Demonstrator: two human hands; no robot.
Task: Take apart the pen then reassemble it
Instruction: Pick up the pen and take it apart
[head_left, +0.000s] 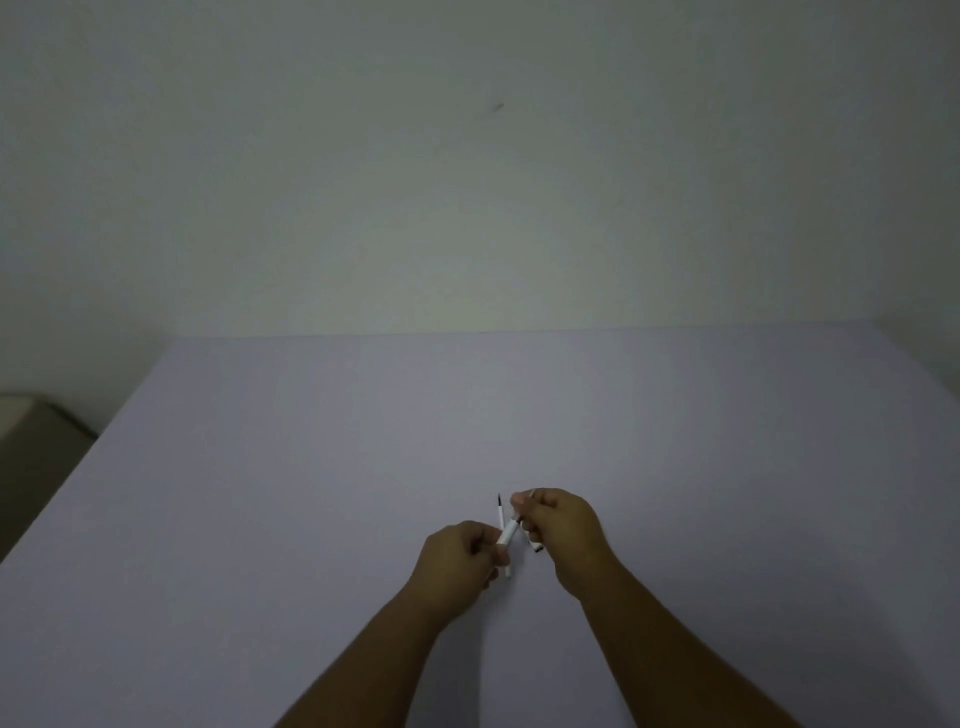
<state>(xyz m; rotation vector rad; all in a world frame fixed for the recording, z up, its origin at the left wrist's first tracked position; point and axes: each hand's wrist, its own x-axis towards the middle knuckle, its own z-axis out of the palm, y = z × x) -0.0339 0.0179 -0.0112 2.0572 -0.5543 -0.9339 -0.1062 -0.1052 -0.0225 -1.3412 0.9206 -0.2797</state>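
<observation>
Here, both hands meet over the lavender desk (311, 467), with the pen parts between them. The left hand (457, 566) has its grip clamped on the near end of the white pen barrel (508, 532), which slants up and away toward the right hand (561, 525). The right hand's fingertips (519, 501) are pinched together at the barrel's far end, where a small dark piece shows; what exactly they hold is too small to tell. One thin refill (500, 512), white with a dark tip, lies on the desk just beyond the left hand, passing behind the barrel; a short white stretch shows again below the left hand's fingers. One small part with a dark end (536, 546) lies on the desk under the right hand, partly hidden by it. In all: one barrel, one refill, one small loose part. Nothing else lies near the barrel.
</observation>
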